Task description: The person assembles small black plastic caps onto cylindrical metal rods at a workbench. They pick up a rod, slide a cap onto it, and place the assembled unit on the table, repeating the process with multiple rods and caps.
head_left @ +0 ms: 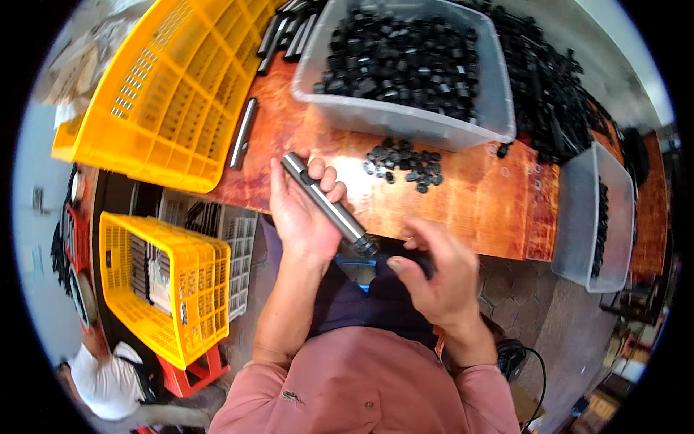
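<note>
Head view: shows two bare hands of one person, near the front edge of one orange-brown table (491, 202).
Left hand (295, 220): faces palm upward, grips one metal tube (329, 206) with curled fingers.
Metal tube: lies slanting across the left palm, with upper end toward the table and lower end toward the right; carries one black end fitting (366, 246).
Right hand (444, 278): is open, with thumb and fingers spread, just beside the black end fitting and apart from it.
Other tubes: count one single tube (244, 134) on the table, beside the large yellow crate (166, 94); include also several stacked tubes (289, 32) farther back, too overlapped for exact counting.
Yellow crates: count two; include the large one and one smaller yellow crate (206, 289), lower, near one grey crate (242, 264).
Clear bins: count two; include one large bin (405, 123) full of black caps (405, 61), and one side bin (578, 224) at the right.
Loose caps (405, 165): lie in one small heap before the large bin, some dozens, too crowded for exact counting.
Black parts (542, 87): form one big pile right of the large bin.
Marks: include one small green emblem (292, 397) on the pink shirt (354, 376), too small for clear reading.
</note>
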Motion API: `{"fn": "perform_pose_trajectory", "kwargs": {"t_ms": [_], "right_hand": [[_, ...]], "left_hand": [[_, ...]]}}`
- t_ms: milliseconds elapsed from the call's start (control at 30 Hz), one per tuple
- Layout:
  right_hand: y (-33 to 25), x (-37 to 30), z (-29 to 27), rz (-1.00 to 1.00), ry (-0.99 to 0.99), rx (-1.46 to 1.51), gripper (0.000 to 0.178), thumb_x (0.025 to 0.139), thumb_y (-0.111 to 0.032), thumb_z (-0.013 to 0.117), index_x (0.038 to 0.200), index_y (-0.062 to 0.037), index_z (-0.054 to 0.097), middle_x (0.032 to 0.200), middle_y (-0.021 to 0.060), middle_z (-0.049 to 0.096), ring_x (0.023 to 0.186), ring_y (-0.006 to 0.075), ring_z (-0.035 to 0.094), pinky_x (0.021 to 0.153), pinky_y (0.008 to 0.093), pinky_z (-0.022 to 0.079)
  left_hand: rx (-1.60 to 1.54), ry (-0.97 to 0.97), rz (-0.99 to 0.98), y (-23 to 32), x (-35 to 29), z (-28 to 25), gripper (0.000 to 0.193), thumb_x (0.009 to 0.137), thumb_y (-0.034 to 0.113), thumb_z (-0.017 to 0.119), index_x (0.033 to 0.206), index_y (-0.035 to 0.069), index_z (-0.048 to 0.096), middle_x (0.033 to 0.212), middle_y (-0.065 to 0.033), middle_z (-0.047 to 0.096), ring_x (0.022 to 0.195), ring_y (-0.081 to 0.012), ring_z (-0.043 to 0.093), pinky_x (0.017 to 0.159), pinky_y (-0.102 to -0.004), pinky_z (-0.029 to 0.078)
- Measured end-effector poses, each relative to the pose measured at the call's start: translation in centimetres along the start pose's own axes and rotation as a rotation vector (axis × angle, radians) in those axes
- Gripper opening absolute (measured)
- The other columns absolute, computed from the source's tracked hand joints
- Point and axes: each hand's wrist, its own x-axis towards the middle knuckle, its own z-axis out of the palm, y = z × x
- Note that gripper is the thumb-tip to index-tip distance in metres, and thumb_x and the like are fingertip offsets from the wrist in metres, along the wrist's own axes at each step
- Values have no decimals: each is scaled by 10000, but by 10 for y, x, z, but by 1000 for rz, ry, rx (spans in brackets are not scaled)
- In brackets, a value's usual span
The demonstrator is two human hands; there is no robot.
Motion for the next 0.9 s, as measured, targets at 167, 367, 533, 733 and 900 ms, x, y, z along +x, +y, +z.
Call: {"fn": "perform_pose_trajectory", "kwargs": {"t_ms": [167,367,533,733,900], "right_hand": [[8,-14,55,161,-40,186,397,831,-199,788,1126,31,656,834,134,715,713,221,719,631,313,557],[13,-14,59,55,66,85,319,835,-144,779,1068,45,672,752,147,707,681,215,731,596,304,559],[36,-20,62,375,-60,469,255,908,-156,708,1022,69,674,744,138,709,658,170,707,586,277,538],[55,-18,57,616,-242,1034,428,1040,-308,487,988,76,669,781,145,708,603,166,654,577,255,515],[55,-17,58,636,-310,1138,463,1051,-339,445,967,61,662,758,145,700,589,171,648,566,265,520]], "left_hand": [[42,-32,114,5,-6,3,431,1053,489,386,1085,94,555,769,-36,482,660,-157,438,567,-283,392],[119,-82,65,5,-7,1,489,1059,513,333,1190,96,552,885,-62,576,756,-188,535,661,-331,458],[182,-23,5,2,-6,3,501,1064,467,341,1323,75,515,1027,-95,618,899,-247,588,832,-416,508],[378,23,73,-7,-7,-2,355,1042,312,515,1321,92,505,1043,-90,627,922,-218,636,882,-446,559],[360,56,102,-11,-5,-7,298,1027,312,555,1255,123,531,966,-53,610,885,-192,632,852,-418,569]]}}
